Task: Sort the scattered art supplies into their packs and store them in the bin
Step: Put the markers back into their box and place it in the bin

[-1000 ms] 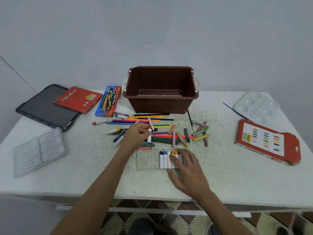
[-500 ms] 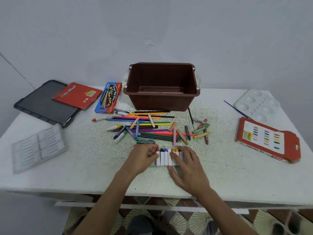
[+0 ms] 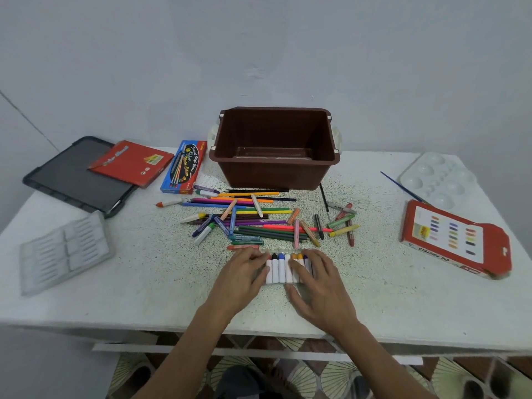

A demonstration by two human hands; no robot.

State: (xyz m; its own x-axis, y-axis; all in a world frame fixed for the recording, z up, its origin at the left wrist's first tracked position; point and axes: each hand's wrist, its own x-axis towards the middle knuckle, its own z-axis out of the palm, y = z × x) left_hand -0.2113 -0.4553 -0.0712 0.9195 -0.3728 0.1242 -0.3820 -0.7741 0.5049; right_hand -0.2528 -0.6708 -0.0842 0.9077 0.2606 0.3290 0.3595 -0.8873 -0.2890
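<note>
A clear marker pack (image 3: 283,279) lies near the table's front edge, with several white-bodied markers (image 3: 280,269) lined up in it. My left hand (image 3: 240,279) covers the pack's left side, fingers laid over the red marker (image 3: 269,269) at the end of the row. My right hand (image 3: 319,286) rests flat on the pack's right side, fingertips on the markers. Behind the pack, loose coloured pencils and markers (image 3: 253,214) and crayons (image 3: 342,223) lie scattered. The brown bin (image 3: 273,174) stands empty at the back centre.
A blue pencil box (image 3: 184,167), a red pack (image 3: 131,162) on a black tray (image 3: 72,180) and a clear insert tray (image 3: 64,251) lie on the left. An oil pastels box (image 3: 452,237), white palette (image 3: 437,180) and paintbrush (image 3: 400,185) lie on the right.
My left hand picked a red marker from the pile, brought it back to the pack and laid it beside the black one. My right hand stayed on the pack.
</note>
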